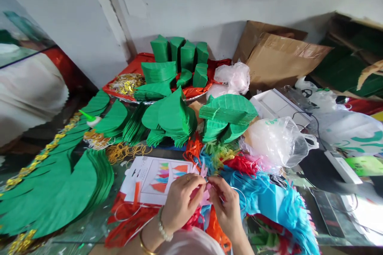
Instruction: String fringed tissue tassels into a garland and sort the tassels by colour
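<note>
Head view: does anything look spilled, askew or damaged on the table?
Two things look untidy. Yellow bands lie in a loose tangle in front of a green stack, as if spilled. Farther left, a green-tipped bottle is tilted rather than upright; I see no leak. No clear damage on the table.

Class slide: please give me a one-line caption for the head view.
Left hand and right hand work at pink strips beside a printed card, amid blue fringe and stacked green shapes.
</note>
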A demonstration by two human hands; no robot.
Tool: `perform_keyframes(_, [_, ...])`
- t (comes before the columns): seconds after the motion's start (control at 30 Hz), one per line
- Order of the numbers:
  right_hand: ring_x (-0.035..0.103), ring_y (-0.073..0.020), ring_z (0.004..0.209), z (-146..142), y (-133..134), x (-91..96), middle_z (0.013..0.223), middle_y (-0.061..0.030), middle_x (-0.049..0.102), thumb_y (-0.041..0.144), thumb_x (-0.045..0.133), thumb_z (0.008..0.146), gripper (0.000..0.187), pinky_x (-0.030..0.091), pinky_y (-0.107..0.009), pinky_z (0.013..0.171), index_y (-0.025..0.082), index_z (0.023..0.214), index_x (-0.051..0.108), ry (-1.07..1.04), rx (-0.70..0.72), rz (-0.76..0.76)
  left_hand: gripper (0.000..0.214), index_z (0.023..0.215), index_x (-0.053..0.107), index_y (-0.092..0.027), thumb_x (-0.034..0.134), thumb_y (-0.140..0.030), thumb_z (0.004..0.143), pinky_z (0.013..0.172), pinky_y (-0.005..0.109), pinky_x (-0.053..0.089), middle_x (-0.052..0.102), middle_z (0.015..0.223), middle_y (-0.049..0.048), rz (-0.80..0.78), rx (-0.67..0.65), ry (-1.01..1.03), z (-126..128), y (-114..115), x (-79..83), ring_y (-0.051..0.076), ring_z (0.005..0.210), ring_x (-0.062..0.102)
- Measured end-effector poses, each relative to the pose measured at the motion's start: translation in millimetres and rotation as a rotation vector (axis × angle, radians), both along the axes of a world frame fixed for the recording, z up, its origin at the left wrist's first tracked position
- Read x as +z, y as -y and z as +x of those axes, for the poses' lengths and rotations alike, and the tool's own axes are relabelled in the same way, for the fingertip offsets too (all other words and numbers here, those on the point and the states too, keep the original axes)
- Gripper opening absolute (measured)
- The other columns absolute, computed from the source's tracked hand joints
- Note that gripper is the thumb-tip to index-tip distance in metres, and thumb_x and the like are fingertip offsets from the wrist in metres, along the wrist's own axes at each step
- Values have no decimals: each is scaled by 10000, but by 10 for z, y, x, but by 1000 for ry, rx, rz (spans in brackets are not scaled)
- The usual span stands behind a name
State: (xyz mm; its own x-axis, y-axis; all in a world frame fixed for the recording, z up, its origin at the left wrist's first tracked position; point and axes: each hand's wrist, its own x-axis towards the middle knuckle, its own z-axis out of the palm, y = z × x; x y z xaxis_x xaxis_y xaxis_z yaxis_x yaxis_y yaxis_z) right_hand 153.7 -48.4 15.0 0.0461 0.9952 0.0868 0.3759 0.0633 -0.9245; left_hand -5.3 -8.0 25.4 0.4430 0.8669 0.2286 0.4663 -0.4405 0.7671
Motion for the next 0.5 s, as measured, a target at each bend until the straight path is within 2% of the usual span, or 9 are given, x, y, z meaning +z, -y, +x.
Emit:
perform_keyframes(0.1, [576,-132,651,-30,21,-23,797,-35,650,272,495,916,248,469,-211,599,151,1086,629,-64,-11,-32,126,893,581,-222,479,-157,924,728,286,485,682,837,19,-4,44,34,30,35,-52,171,782,640])
perform_keyframes(0.2, [580,-141,660,-49,27,-58,790,-33,646,290,545,885,244,478,-219,611,151,1063,636,-80,-10,-60,128,883,598,-225,497,-148,902,740,291,486,692,839,19,-9,73,71,22,73,-82,174,790,646])
perform_keyframes(0.33, [532,-124,586,-2,70,-100,708,-16,612,322,557,889,227,440,-208,550,147,1005,643,-27,7,-92,108,854,603,-220,511,-189,902,774,304,483,695,862,27,-116,100,169,-28,120,-72,178,820,638])
perform_keyframes(0.37, [516,-120,570,29,99,-115,691,-10,601,334,559,891,233,426,-206,536,149,1005,641,-3,17,-98,110,847,590,-215,504,-222,915,752,297,489,694,885,34,-193,115,241,-36,133,-68,170,799,635])
perform_keyframes(0.43, [504,-119,557,114,180,-156,688,-6,596,356,562,895,240,407,-208,521,157,1002,642,52,41,-119,145,844,531,-209,482,-307,940,605,256,489,690,890,42,-445,123,478,-48,157,-59,139,671,621])
perform_keyframes(0.5, [509,-125,555,226,277,-203,704,-12,611,380,558,898,244,402,-215,514,166,977,644,102,55,-146,199,837,456,-217,471,-383,946,442,202,419,675,787,21,-720,86,768,-88,176,-36,115,536,578])
